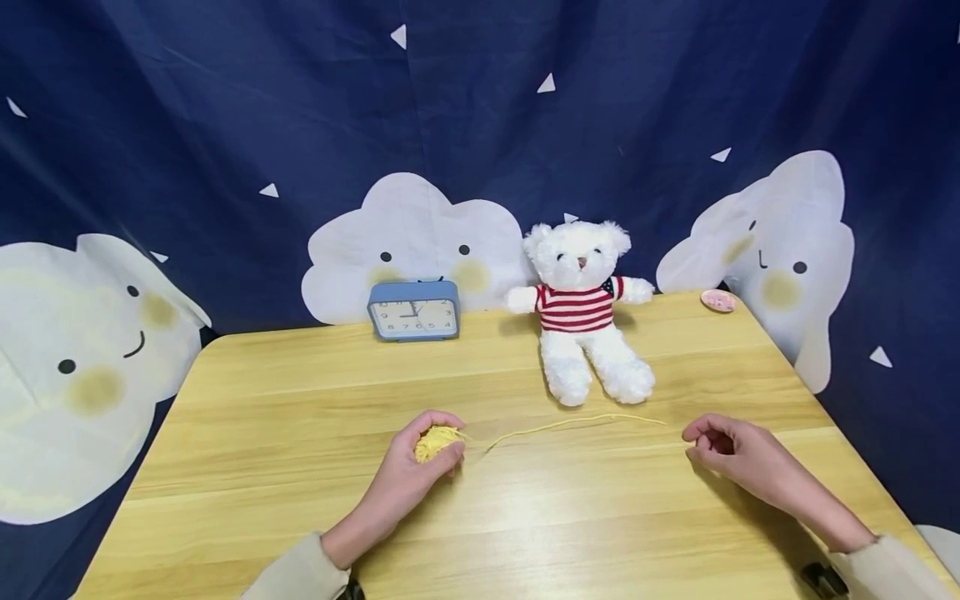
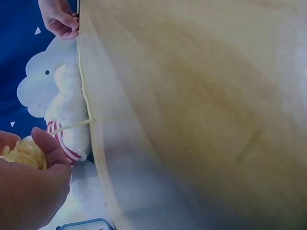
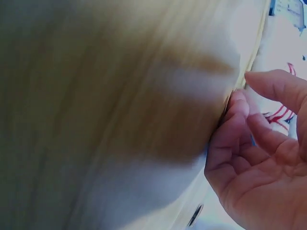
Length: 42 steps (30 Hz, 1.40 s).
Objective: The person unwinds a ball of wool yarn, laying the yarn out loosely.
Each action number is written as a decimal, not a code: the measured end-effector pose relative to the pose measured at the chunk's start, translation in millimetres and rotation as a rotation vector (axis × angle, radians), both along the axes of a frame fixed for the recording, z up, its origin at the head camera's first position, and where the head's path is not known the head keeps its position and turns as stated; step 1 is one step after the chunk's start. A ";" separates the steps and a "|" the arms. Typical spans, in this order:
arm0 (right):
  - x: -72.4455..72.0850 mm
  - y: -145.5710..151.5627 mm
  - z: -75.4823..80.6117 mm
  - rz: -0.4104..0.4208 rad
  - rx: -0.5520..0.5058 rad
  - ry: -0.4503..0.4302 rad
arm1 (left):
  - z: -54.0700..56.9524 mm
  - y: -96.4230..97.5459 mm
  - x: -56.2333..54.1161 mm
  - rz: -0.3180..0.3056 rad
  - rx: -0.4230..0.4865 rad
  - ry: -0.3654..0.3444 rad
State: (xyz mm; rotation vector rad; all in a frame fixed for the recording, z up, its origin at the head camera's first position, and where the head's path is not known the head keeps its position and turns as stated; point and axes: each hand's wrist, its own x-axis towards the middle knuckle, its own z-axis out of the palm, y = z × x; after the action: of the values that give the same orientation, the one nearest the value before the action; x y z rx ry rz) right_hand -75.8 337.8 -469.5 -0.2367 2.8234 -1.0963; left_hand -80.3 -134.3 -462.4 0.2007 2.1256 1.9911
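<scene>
A small ball of yellow yarn (image 1: 438, 443) sits in my left hand (image 1: 408, 467), which grips it with the thumb on the near side and the fingers round the far side. From the ball a loose strand of yarn (image 1: 558, 425) runs rightward along the wooden table. Just beyond the strand's free end is my right hand (image 1: 738, 458), low over the table, its fingers loosely curled. In the right wrist view a gap shows between the thumb (image 3: 268, 86) and the fingers, with nothing held there.
Behind the strand a white teddy bear (image 1: 577, 312) in a red-striped shirt sits on the table (image 1: 285, 467). A blue alarm clock (image 1: 414, 310) stands at the back edge. At the back right corner lies a small pink oval object (image 1: 718, 301). A dark blue curtain (image 1: 480, 108) hangs behind.
</scene>
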 end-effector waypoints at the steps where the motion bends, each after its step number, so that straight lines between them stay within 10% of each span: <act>1: 1.0 -2.2 -0.2 -0.005 -0.017 0.006 | 0.4 -0.2 0.0 0.003 -0.001 0.000; 17: -1.7 -138.2 19.1 0.193 -0.649 -0.038 | 3.9 2.2 2.7 -0.019 0.001 0.069; 27: -16.2 -207.3 12.1 0.270 -0.720 -0.239 | 6.1 7.9 4.6 -0.046 -0.006 0.130; 42: -20.1 -229.9 12.6 0.287 -0.739 -0.371 | 7.9 4.0 5.3 -0.033 0.005 0.147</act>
State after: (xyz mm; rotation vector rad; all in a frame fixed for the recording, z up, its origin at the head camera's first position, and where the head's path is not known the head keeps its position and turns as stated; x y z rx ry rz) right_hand -95.9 107.8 -456.9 -0.4199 1.8966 -1.8249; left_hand -75.0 -130.2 -454.6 0.3919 2.1886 2.0208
